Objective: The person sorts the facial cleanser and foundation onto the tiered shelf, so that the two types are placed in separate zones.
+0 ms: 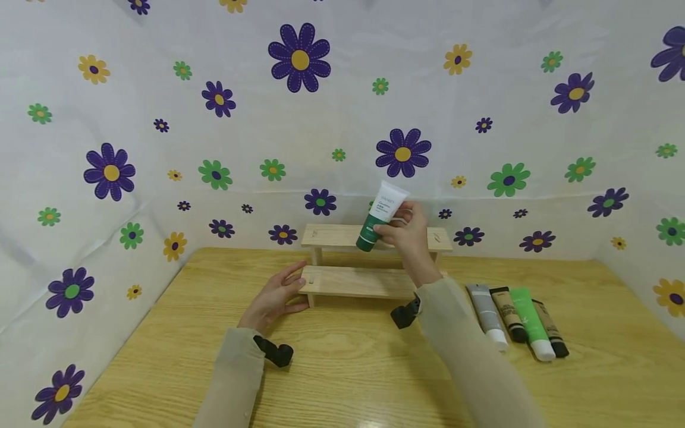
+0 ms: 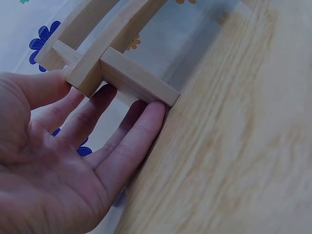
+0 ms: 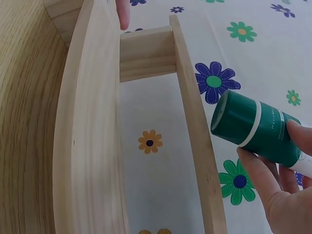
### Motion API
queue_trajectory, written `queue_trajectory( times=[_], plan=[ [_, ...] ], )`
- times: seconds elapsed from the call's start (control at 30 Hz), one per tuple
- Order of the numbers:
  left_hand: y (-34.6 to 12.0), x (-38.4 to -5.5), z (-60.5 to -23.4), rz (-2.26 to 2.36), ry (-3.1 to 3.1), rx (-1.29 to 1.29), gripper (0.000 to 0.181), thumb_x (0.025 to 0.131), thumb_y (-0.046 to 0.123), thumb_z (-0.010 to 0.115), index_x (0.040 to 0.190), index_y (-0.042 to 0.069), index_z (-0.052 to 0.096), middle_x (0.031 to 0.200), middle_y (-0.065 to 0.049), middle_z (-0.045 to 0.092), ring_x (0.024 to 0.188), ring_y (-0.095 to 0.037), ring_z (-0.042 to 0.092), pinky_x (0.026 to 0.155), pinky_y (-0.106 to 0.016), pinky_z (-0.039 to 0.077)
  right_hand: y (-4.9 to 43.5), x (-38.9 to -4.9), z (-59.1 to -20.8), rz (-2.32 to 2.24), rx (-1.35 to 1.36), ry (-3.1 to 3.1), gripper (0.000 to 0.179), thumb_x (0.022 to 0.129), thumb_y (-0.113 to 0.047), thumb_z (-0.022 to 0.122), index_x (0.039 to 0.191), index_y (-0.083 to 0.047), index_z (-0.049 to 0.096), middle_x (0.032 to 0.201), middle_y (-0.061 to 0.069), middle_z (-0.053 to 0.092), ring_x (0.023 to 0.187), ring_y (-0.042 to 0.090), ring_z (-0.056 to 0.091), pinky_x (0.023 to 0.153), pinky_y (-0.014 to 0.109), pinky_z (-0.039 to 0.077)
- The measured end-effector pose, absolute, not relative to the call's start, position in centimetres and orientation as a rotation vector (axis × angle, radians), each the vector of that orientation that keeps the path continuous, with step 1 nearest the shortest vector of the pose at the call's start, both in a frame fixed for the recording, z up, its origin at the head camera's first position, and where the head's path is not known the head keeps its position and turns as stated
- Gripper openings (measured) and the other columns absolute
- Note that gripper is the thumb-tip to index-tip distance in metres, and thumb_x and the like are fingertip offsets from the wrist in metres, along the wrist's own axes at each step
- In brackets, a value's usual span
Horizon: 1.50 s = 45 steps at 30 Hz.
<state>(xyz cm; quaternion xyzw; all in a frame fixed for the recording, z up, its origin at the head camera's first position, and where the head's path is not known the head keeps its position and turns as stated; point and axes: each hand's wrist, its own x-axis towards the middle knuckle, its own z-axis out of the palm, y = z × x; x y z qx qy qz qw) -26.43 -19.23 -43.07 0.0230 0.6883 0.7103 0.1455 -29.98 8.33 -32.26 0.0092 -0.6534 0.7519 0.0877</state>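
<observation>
Held above the upper plank [image 1: 334, 236] of a two-step wooden stand [image 1: 358, 282] is a squeeze tube [image 1: 386, 202], white at its flat end and dark green at the cap end. My right hand [image 1: 411, 238] pinches it between thumb and fingers, with the green cap [image 3: 231, 117] tilted downward. At the stand's left end, my left hand [image 1: 275, 297] holds the overhang of the lower step. Its thumb meets the plank's end, while its fingertips [image 2: 156, 108] reach under to the leg [image 2: 139, 78].
To the right of the stand, several tubes lie side by side on the wooden table [image 1: 342, 362]: a grey one [image 1: 486, 310], a green one [image 1: 530, 321] and two brown ones with black caps, one [image 1: 507, 312] between them. A flower-print cloth [image 1: 342, 113] hangs behind.
</observation>
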Motion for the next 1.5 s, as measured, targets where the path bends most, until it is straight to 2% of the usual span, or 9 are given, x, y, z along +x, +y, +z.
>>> queue_trajectory(
  times=[0.23,0.5,0.8,1.13,1.5],
  plan=[
    [-19.2,-26.5,-43.1,2.044,1.977,0.067,0.056,0.109,0.010,0.044,0.162,0.010,0.024,0.162,-0.025,0.027,0.139,-0.049,0.038,0.101,-0.060,0.045,6.9,-30.4,-32.5,2.228,0.061,-1.864,0.062,0.082,0.023,0.069,0.130,0.000,0.038,0.124,0.017,0.054,0.106,0.027,0.058,0.089,0.037,0.057],
    [-19.3,-26.5,-43.1,2.038,1.979,0.052,0.055,0.110,0.010,0.044,0.162,0.014,0.026,0.162,-0.022,0.028,0.138,-0.048,0.041,0.101,-0.058,0.047,4.8,-31.1,-32.5,2.226,0.088,-1.841,0.057,0.080,0.024,0.070,0.122,0.000,0.040,0.123,0.019,0.054,0.107,0.030,0.056,0.096,0.045,0.053],
    [-19.2,-26.5,-43.0,2.022,1.979,0.059,0.055,0.110,0.012,0.043,0.162,0.015,0.026,0.162,-0.022,0.028,0.138,-0.047,0.041,0.101,-0.058,0.046,3.2,-31.9,-32.5,2.142,0.135,-1.919,0.052,0.080,0.022,0.071,0.118,0.001,0.042,0.123,0.020,0.053,0.105,0.031,0.056,0.096,0.044,0.052],
    [-19.7,-26.5,-43.2,2.022,1.976,0.099,0.056,0.111,0.012,0.041,0.163,0.013,0.021,0.162,-0.023,0.028,0.137,-0.047,0.041,0.101,-0.056,0.047,2.0,-32.9,-32.2,1.945,0.215,-2.072,0.056,0.082,0.018,0.073,0.129,0.003,0.047,0.121,0.022,0.057,0.112,0.037,0.060,0.101,0.045,0.048],
    [-19.7,-26.5,-43.3,2.025,1.965,0.099,0.055,0.111,0.013,0.040,0.163,0.016,0.022,0.163,-0.020,0.027,0.138,-0.046,0.042,0.102,-0.055,0.047,0.8,-33.2,-33.0,1.775,0.376,-2.116,0.053,0.086,0.014,0.072,0.133,0.000,0.052,0.124,0.022,0.061,0.113,0.035,0.060,0.100,0.044,0.050]
  ],
)
